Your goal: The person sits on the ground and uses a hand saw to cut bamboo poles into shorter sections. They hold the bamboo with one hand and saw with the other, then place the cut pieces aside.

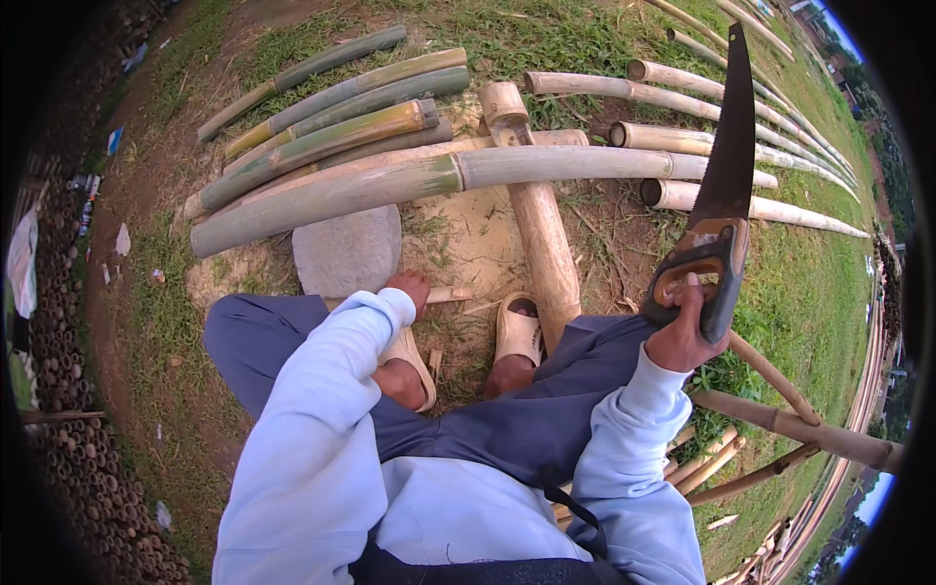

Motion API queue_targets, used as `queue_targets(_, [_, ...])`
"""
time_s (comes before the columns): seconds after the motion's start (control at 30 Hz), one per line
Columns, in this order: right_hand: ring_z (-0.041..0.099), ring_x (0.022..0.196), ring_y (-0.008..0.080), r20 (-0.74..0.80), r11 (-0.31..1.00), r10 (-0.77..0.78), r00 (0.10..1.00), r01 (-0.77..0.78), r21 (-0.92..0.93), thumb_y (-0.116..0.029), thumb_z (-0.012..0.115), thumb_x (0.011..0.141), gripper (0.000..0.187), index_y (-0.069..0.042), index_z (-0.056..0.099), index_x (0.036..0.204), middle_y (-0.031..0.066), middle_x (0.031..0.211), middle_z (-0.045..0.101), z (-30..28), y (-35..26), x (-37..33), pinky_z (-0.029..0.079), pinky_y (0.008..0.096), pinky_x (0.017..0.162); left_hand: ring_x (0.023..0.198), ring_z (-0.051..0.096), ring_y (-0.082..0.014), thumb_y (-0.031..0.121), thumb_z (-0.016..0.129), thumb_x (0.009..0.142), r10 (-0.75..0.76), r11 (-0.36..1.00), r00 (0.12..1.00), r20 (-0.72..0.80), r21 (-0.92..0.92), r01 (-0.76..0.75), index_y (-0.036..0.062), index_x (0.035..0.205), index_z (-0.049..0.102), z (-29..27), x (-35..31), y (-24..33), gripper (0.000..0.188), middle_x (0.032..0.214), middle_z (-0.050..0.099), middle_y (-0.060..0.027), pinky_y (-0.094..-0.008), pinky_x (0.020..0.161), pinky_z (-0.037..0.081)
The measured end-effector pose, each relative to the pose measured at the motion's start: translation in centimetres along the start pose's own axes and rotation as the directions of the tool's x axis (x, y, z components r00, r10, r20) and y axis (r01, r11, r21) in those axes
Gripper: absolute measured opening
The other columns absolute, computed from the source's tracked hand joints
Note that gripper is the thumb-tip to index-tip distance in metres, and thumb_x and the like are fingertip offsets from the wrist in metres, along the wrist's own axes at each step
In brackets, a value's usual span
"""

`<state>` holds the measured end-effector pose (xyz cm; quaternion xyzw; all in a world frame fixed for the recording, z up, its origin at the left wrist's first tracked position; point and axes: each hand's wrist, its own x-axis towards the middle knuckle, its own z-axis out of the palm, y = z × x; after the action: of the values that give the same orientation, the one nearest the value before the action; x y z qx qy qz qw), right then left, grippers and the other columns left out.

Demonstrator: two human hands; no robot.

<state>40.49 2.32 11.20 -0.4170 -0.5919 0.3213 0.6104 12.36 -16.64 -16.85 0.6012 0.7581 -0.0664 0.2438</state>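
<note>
My right hand [688, 327] is wrapped round the orange-and-black handle of a handsaw [726, 146], and the dark blade points up and away. Low beside a flat grey stone [348, 251], my left hand [411, 291] is curled over a short pale bamboo piece [448, 293]; its fingertips are partly hidden. A long, thick bamboo pole [370, 193] lies crosswise in front of me. It rests across a log-like bamboo support [542, 239], and its left part passes above the stone. The saw blade is near the pole's right end, apparently raised off it.
Several greenish bamboo lengths [331, 139] lie at the far left, and several long pale poles [673, 139] at the far right. Sawdust [473, 224] covers ground by the support. A bamboo frame [799, 426] stands at right; stacked bamboo [88, 478] lines the left edge.
</note>
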Motion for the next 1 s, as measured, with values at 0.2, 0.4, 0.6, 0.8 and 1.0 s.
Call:
queue_targets(0.2, [0.054, 0.063, 0.0109, 0.009, 0.998, 0.046, 0.999, -0.046, 0.047, 0.001, 0.067, 0.093, 0.012, 0.000, 0.061, 0.083, 0.0039, 0.069, 0.059, -1.1, 0.5, -0.1, 0.044, 0.0265, 0.062, 0.113, 0.067, -0.0295, 0.019, 0.056, 0.093, -0.183, 0.982, 0.983, -0.019, 0.047, 0.184, 0.0104, 0.117, 0.067, 4.6, 1.3, -0.3, 0.028, 0.116, 0.072, -0.0116, -0.0424, 0.102, 0.047])
queue_targets(0.4, [0.059, 0.063, 0.0079, -0.031, 0.999, 0.023, 0.999, -0.024, -0.026, 0.003, 0.068, 0.092, 0.008, 0.002, 0.062, 0.098, 0.0019, 0.071, 0.060, -2.0, 0.4, 1.1, 0.047, 0.0243, 0.058, 0.110, 0.068, -0.0268, 0.026, 0.078, 0.076, -0.025, 0.998, 0.996, -0.081, 0.063, 0.030, 0.0119, 0.107, 0.069, 3.9, 2.4, 0.4, 0.036, 0.111, 0.072, -0.0122, -0.0408, 0.097, 0.046])
queue_targets(0.6, [0.058, 0.069, 0.0062, -0.019, 0.977, 0.185, 0.983, -0.181, 0.116, -0.002, 0.073, 0.092, 0.012, -0.001, 0.065, 0.100, -0.0003, 0.077, 0.062, -0.9, 0.7, 0.6, 0.047, 0.0241, 0.062, 0.094, 0.070, -0.0385, 0.027, 0.081, 0.076, -0.072, 0.994, 0.976, -0.207, -0.096, 0.053, 0.0121, 0.107, 0.059, 1.4, 0.5, -2.8, 0.041, 0.097, 0.073, -0.0156, -0.0506, 0.083, 0.053])
queue_targets(0.8, [0.059, 0.076, 0.0068, -0.023, 0.974, 0.197, 0.980, -0.193, 0.122, -0.006, 0.075, 0.091, 0.020, 0.000, 0.066, 0.108, 0.0011, 0.086, 0.065, -1.8, 1.3, 0.1, 0.049, 0.0246, 0.070, 0.089, 0.070, -0.0449, 0.033, 0.073, 0.080, -0.213, 0.953, 0.975, -0.059, -0.231, 0.195, 0.0165, 0.119, 0.050, -1.9, 0.1, -1.3, 0.049, 0.092, 0.074, -0.0196, -0.0549, 0.080, 0.054])
queue_targets(1.0, [0.058, 0.079, 0.0051, 0.023, 0.982, 0.167, 0.986, -0.168, 0.082, -0.006, 0.074, 0.092, 0.026, 0.002, 0.065, 0.115, 0.0011, 0.086, 0.066, -1.5, 0.1, 0.3, 0.050, 0.0246, 0.072, 0.100, 0.068, -0.0437, 0.031, 0.074, 0.079, -0.074, 0.977, 0.981, -0.177, -0.210, 0.036, 0.0117, 0.116, 0.062, -0.2, -0.8, -3.0, 0.043, 0.103, 0.072, -0.0205, -0.0535, 0.087, 0.053])
